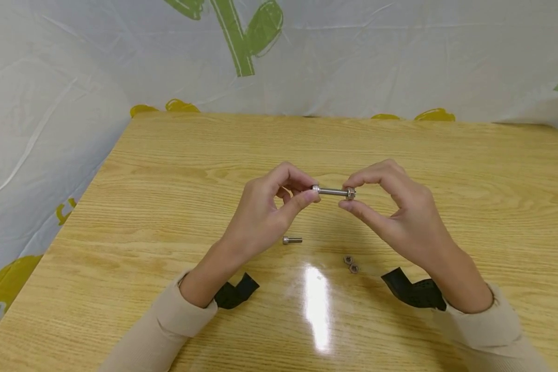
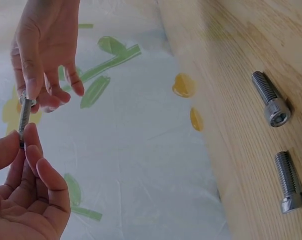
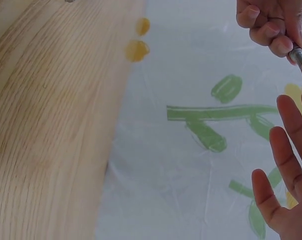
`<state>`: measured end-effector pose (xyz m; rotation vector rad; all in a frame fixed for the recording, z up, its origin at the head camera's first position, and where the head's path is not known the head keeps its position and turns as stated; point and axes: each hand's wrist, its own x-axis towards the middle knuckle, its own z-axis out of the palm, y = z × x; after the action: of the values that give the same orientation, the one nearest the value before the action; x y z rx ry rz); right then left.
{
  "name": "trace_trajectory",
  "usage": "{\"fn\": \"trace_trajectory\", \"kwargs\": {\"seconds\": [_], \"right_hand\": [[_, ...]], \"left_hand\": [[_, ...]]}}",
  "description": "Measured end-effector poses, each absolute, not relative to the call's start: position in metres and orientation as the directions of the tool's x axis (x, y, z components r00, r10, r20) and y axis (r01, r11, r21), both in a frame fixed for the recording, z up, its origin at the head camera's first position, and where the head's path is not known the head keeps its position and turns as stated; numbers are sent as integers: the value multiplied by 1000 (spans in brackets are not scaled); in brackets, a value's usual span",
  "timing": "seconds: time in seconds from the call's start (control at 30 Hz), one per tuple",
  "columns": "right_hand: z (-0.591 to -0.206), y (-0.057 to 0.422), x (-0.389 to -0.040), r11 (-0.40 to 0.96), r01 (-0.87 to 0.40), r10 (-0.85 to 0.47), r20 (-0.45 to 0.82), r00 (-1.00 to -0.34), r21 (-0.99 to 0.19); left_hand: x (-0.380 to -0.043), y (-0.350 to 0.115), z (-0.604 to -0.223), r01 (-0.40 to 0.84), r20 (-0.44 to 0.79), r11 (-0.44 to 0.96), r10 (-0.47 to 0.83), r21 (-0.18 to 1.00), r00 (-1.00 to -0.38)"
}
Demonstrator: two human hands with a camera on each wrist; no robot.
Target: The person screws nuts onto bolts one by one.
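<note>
Silver, threaded, cylinder-headed steel bolt [image 1: 332, 191], held in the air above the yellow wood-grain table [image 1: 190, 170]. Runs lengthwise from hand to hand, left to right. Pinched at the head by thumb and fingers of the left hand [image 1: 262, 217]. Bears at the tip end a hexagonal metal nut [image 1: 351, 194], pinched between thumb and forefinger of the nearer right hand [image 1: 414, 217].

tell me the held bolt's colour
The held bolt is silver, showing best in the head view.

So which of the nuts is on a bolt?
The nut pinched by your right hand, around the end of the held bolt; the other two nuts lie loose on the table.
</note>
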<state>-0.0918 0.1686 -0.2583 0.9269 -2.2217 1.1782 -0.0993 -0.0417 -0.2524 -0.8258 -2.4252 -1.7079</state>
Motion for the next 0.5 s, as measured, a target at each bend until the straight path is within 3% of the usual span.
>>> {"fn": "trace_trajectory", "kwargs": {"seconds": [0.27, 0.5], "right_hand": [[-258, 170, -90, 453, -695, -382, 583, -717, -558], [-258, 171, -87, 570, -572, -345, 460, -818, -590]], "left_hand": [[-98, -41, -252, 467, 352, 231, 406, 854, -843], [-98, -39, -253, 466, 352, 233, 403, 853, -845]]}}
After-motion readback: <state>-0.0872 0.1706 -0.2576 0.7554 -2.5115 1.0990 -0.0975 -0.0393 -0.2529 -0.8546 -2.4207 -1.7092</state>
